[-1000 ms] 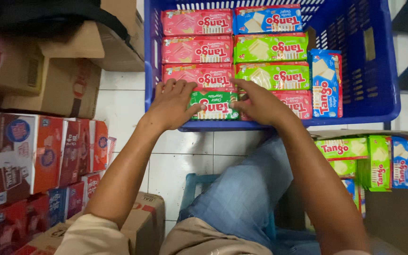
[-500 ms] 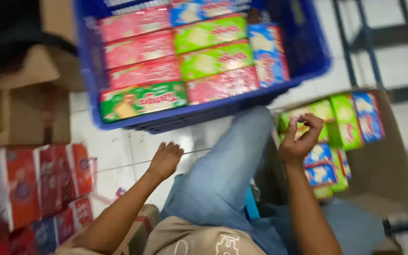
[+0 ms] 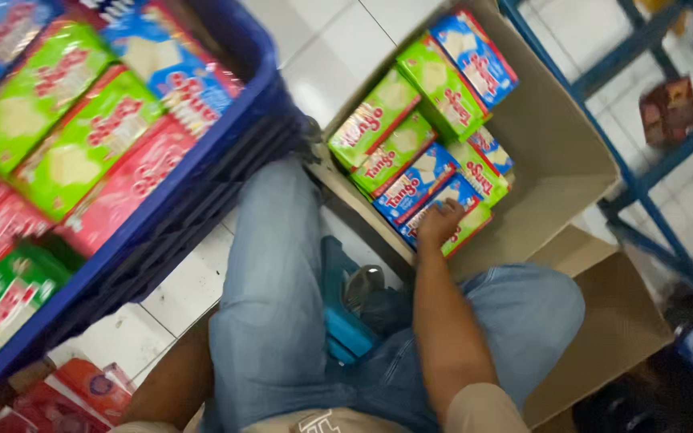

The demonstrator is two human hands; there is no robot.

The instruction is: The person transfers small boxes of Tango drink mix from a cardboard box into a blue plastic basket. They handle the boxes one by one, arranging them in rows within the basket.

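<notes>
- Down at your right knee, your right hand (image 3: 441, 220) reaches into an open cardboard box (image 3: 559, 172) on the floor, fingers curled onto the wafer packs (image 3: 427, 178) at its near corner.
- Those fingers press on the top of a blue pack and the green one beside it; whether they have closed round a pack or only rest on it, I cannot tell, because motion blur softens the fingertips.
- Green and blue packs fill only the near left part of the box, stacked flat and leaning on each other against its wall; the far side shows bare cardboard, so the packs sit where your arm reaches most easily.
- At your left, a blue plastic crate (image 3: 202, 172) stands close against your left leg, holding red, green and blue packs laid flat in rows, faces up, so each colour shows at a glance.
- Your left hand is out of view: only the forearm (image 3: 172, 377) shows, running down under your left thigh towards the tiled floor (image 3: 338, 40), so its grip cannot be told.
- You sit low on a teal stool (image 3: 345, 321), mostly hidden between your jeans-clad legs.
- Red cartons (image 3: 66, 397) at the bottom left are cut off by the frame edge.
- A blue metal rack (image 3: 643, 180) crosses the right side; the small reddish thing behind it and the dark shapes at bottom right are too blurred to name.
</notes>
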